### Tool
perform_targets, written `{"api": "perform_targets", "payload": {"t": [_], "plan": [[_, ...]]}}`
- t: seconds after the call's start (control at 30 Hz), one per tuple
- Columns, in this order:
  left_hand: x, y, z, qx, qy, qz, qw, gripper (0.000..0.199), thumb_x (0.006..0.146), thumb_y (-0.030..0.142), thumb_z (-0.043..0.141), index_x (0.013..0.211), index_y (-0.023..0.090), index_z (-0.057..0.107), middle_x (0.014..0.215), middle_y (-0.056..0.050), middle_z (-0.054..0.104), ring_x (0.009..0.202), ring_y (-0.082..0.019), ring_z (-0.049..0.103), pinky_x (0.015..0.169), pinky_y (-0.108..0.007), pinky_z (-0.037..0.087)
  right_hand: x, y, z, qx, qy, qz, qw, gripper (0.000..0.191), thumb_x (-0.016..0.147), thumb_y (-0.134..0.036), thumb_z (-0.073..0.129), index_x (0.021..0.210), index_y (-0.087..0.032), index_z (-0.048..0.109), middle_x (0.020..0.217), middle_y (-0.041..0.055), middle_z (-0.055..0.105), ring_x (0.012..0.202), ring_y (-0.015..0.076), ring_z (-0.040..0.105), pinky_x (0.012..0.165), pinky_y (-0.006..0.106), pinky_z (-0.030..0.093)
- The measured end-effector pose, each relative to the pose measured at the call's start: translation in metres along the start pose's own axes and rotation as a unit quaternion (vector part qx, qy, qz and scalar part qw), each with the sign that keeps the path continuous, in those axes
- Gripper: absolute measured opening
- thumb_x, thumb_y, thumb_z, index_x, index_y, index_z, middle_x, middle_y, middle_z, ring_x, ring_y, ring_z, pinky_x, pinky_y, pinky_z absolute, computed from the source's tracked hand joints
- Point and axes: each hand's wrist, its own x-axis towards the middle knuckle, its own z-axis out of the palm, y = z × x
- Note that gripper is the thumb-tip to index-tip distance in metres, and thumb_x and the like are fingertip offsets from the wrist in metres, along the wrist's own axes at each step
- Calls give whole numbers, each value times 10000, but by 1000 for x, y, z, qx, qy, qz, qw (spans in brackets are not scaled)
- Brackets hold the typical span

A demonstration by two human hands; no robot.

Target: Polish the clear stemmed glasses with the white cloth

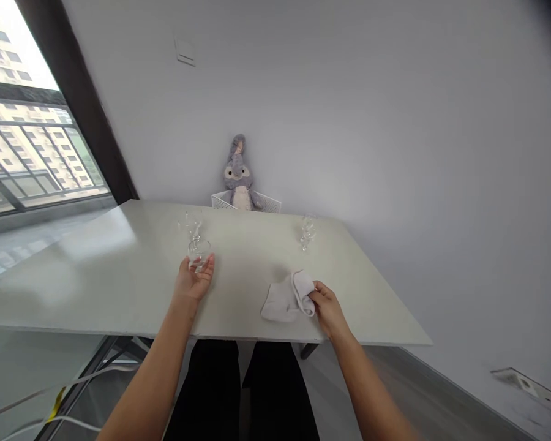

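Observation:
My left hand [196, 277] is wrapped from below round a clear glass [199, 250] at the left of the pale table [239, 263]. Just behind it stand more clear glasses [193, 224], faint against the tabletop. With its fingers pinched, my right hand [325, 304] holds the right end of a white cloth [282, 300] near the front edge. The cloth's left part lies on the table, and its right part is folded up. Farther back on the right, clear glasses [308, 230] stand close together.
A grey plush toy [240, 177] sits in a white perforated basket [269, 204] behind the table's back edge. A window [32, 135] is at the left, and a wall socket strip [528, 386] at the lower right. Cables [80, 380] hang below the table's left side.

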Motion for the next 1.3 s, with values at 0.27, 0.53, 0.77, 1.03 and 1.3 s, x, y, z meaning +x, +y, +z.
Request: {"api": "perform_targets", "payload": {"t": [0.27, 0.53, 0.77, 1.03, 1.3], "plan": [[-38, -55, 8, 106, -105, -59, 987, 124, 730, 222, 561, 818, 138, 536, 856, -114, 623, 902, -196, 609, 772, -327, 533, -16, 14, -7, 281, 42, -6, 959, 151, 557, -88, 531, 633, -218, 518, 591, -49, 551, 522, 112, 496, 533, 265, 418], [-44, -90, 9, 174, -169, -74, 967, 183, 710, 261, 576, 869, 174, 550, 822, -52, 637, 814, -160, 622, 767, -308, 503, -12, -45, 34, -144, -122, -271, 944, 151, 654, -73, 449, 676, -206, 517, 1212, 50, 518, 1138, 208, 442, 915, 395, 362], [-62, -95, 14, 244, -186, -30, 951, 423, 703, 291, 592, 1104, 200, 492, 889, -42, 631, 777, -171, 619, 657, -286, 495, -9, -34, 64, -285, -172, -281, 900, 356, 777, -203, 476, 1133, -216, 479, 1176, 79, 521, 1096, 194, 474, 909, 367, 368], [-66, -112, 12, 240, -244, 54, 938, 347, 719, 313, 595, 1038, 219, 498, 1088, -69, 580, 991, -181, 572, 823, -298, 457, -2, -5, 76, -266, 3, -237, 934, 191, 771, -317, 534, 914, -220, 614, 978, 67, 530, 916, 201, 482, 722, 313, 427], [-70, -111, 9, 311, -285, 28, 906, 417, 715, 353, 606, 1100, 222, 513, 982, -50, 609, 776, -151, 595, 640, -252, 472, -9, -4, 73, 11, -166, -69, 984, 281, 749, -362, 585, 993, -222, 588, 738, 1, 601, 600, 143, 559, 569, 299, 489]]}}
